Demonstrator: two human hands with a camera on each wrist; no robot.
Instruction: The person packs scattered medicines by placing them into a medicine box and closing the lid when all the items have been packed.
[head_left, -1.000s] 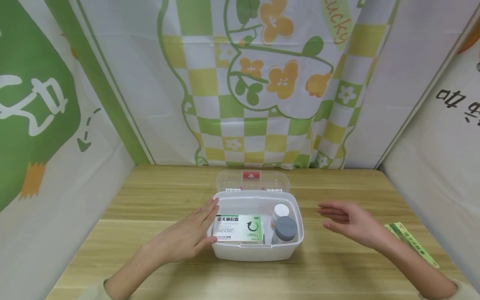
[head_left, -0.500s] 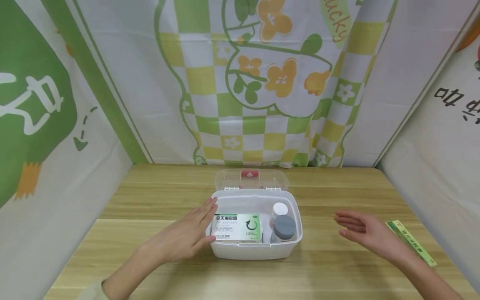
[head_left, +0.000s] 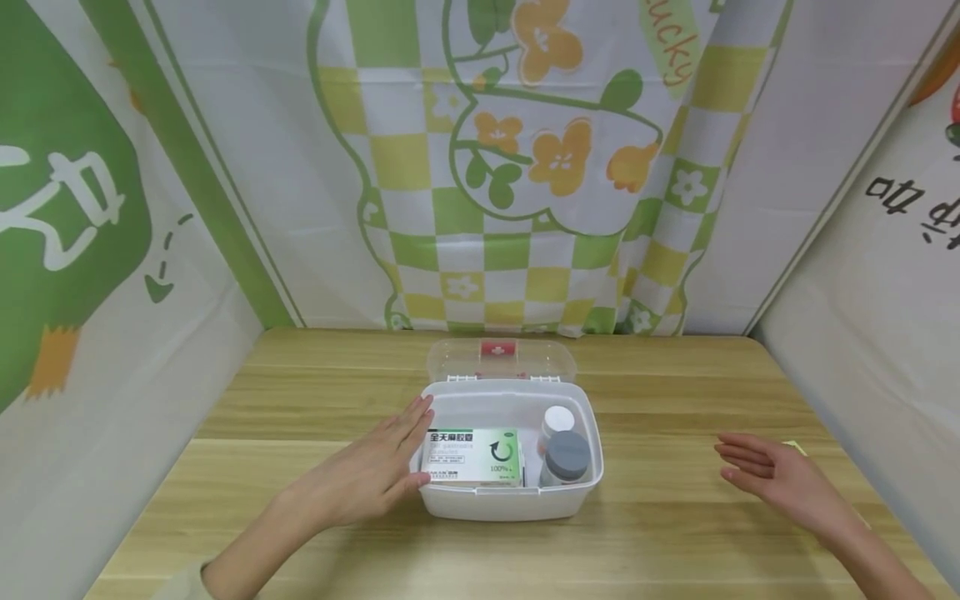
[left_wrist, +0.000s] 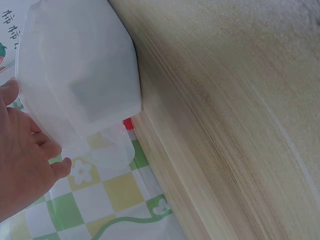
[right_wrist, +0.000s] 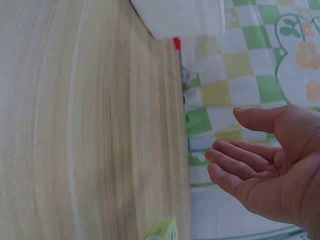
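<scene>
A white lidded medicine box [head_left: 517, 504] stands open on the wooden table. It holds a white-and-green carton [head_left: 468, 458], a bottle with a white cap [head_left: 558, 419] and a bottle with a grey cap [head_left: 567, 458]. My left hand [head_left: 367, 475] rests against the box's left rim, its fingers extended along the edge and the thumb at the front corner. Off to the right, my right hand [head_left: 795, 492] hovers with relaxed fingers and nothing in it. It mostly covers a slim light-green carton [head_left: 796, 447], whose end [right_wrist: 162, 229] also shows in the right wrist view.
The box's clear lid [head_left: 450, 360], with a red cross label, is folded back behind it. A checkered curtain [head_left: 510, 250] hangs along the table's far edge. Printed fabric walls flank the table [head_left: 300, 400] on the left and right.
My right hand has moved right, away from the medicine box, and is now over the slim light-green carton. My left hand stays at the box's left rim.
</scene>
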